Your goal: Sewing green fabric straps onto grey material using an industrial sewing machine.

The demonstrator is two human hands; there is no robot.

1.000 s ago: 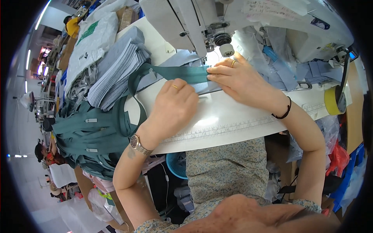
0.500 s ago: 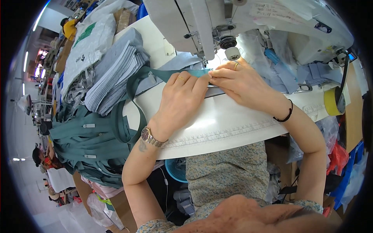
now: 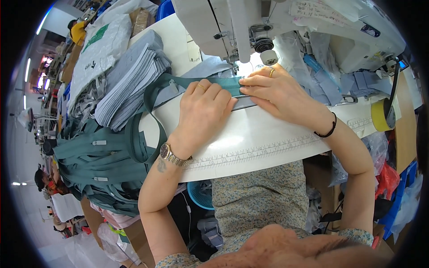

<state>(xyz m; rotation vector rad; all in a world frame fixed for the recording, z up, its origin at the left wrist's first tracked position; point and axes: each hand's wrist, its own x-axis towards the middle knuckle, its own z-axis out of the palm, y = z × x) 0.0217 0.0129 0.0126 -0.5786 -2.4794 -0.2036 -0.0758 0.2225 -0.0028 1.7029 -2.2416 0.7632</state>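
A long green zipper (image 3: 228, 82) runs from the left across the white sewing table (image 3: 214, 161) to just in front of the needle area of a sewing machine (image 3: 203, 24). My left hand (image 3: 202, 115) lies over it with fingers bent and close together on the strip. At the zipper's right end, the fingertips of my right hand (image 3: 283, 91) pinch it, and the machine's round knob hangs just above. Between the hands a short stretch of zipper shows, with a grey metal edge below it. The needle tip is hard to make out.
Stacked grey-blue fabric pieces (image 3: 129, 80) lie left, beside a white plastic bag (image 3: 99, 53). More green zippers (image 3: 94, 156) pile up at the table's left edge. Fabric scraps (image 3: 364, 84) and a yellow tape roll (image 3: 381, 115) are on the right. A printed ruler crosses the table front.
My left hand has slid slightly left, away from the right one, so more zipper shows between them. The right hand stays almost in place at the strip's end.
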